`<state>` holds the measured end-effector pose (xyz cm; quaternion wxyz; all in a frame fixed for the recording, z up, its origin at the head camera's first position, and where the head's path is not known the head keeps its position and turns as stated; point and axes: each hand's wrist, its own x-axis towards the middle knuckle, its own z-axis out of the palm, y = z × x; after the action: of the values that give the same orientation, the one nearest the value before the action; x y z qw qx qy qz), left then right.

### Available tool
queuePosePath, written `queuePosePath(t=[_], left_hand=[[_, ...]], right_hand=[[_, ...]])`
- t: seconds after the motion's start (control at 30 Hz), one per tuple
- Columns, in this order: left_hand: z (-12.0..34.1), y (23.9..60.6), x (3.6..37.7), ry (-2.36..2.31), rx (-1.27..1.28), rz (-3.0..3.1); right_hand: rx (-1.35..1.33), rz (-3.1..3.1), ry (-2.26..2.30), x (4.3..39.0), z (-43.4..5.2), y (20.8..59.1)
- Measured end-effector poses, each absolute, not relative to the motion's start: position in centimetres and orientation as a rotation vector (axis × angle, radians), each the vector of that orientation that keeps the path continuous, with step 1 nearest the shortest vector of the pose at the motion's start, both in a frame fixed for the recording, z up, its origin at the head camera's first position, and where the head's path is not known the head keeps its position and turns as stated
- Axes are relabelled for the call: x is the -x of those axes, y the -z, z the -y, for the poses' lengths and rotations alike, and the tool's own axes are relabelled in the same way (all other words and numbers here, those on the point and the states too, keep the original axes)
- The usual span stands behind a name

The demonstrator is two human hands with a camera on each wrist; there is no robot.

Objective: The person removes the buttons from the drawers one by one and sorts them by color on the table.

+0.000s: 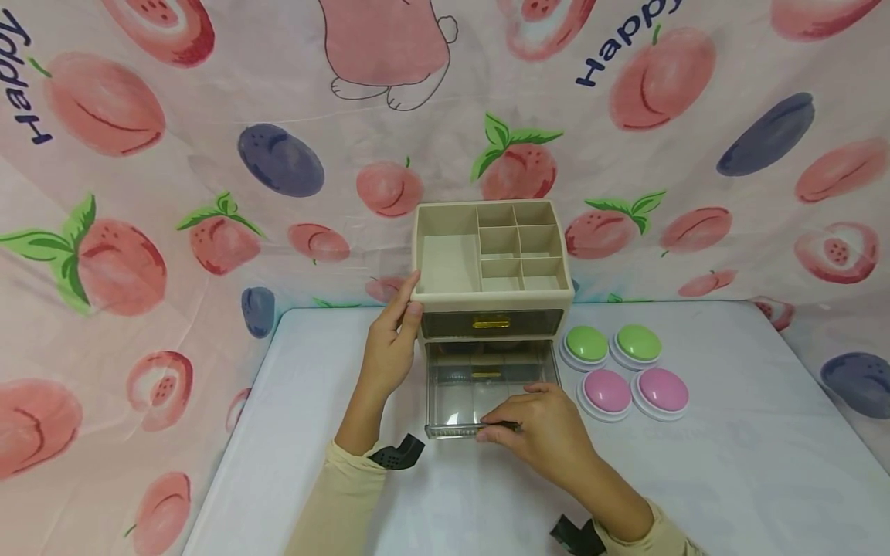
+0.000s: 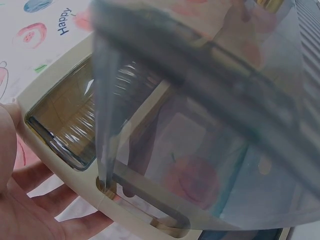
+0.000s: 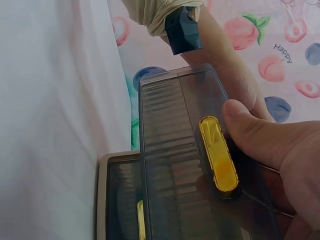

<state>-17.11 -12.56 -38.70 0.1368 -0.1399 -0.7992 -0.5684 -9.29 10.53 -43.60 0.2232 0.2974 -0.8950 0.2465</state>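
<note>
A cream desktop organizer (image 1: 492, 296) stands at the back of the table. One transparent grey drawer (image 1: 452, 394) juts far out of its front, with nothing seen inside. My right hand (image 1: 545, 432) pinches the front edge of this drawer. In the right wrist view, the thumb lies on the front panel beside the gold handle (image 3: 219, 155), and the other fingers go behind it. My left hand (image 1: 392, 347) rests against the organizer's left side, fingers extended and thumb near the front corner. Above the pulled-out drawer, the upper drawer (image 1: 445, 324) is closed.
Right of the organizer sit two green-topped round pieces, one a green button (image 1: 638, 343), and two pink ones, such as the pink button (image 1: 664, 389). The organizer's top has divided compartments (image 1: 501, 272). Behind hangs a fruit-print cloth (image 1: 431, 139); a white table (image 1: 292, 371) lies below.
</note>
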Motion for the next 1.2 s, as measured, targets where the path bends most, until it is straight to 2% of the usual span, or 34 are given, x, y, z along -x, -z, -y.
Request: queuePosePath(t=[0.63, 1.2], left_hand=[[12.5, 38.7, 17.1, 1.638, 0.418, 2.302], [12.5, 38.7, 17.1, 1.632, 0.391, 2.324]], right_hand=[[-0.796, 2.459, -0.647, 9.8, -10.1, 43.5], [-0.852, 2.398, -0.658, 13.4, -10.1, 42.9]])
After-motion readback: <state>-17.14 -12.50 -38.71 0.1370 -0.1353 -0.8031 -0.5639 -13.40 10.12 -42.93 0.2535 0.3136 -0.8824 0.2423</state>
